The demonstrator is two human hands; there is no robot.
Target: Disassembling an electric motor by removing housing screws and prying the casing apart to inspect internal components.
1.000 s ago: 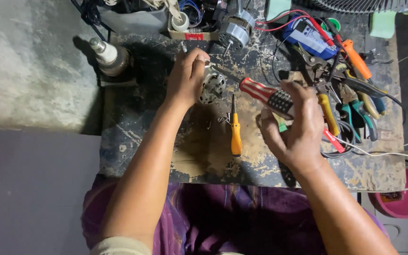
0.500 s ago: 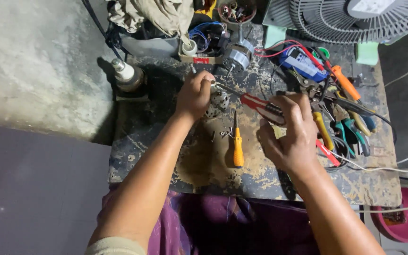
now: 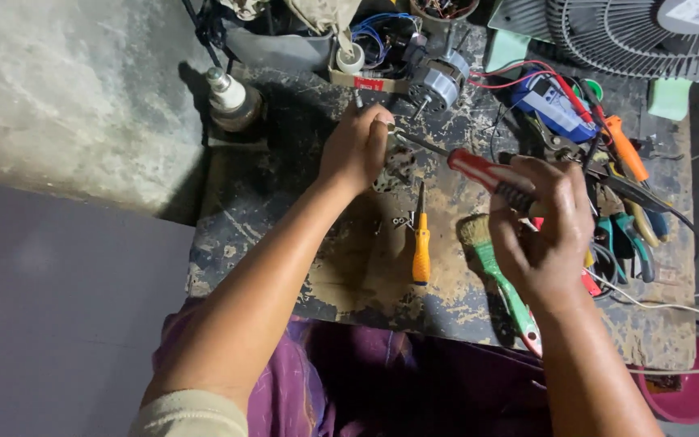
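Red-handled screwdriver (image 3: 483,171) gripped in the closed right hand (image 3: 540,235); left hand (image 3: 356,150) pinches a small metal part (image 3: 398,164).

A yellow-handled screwdriver (image 3: 421,247) lies near the middle of the stained workbench (image 3: 285,243), with a green-handled paintbrush (image 3: 499,279) just beside it toward the front edge. A small electric motor (image 3: 434,85) sits at the back edge, a blue multimeter (image 3: 556,109) with red leads near it. A fan grille (image 3: 616,36) fills the back right corner; pliers (image 3: 629,239) crowd the right edge
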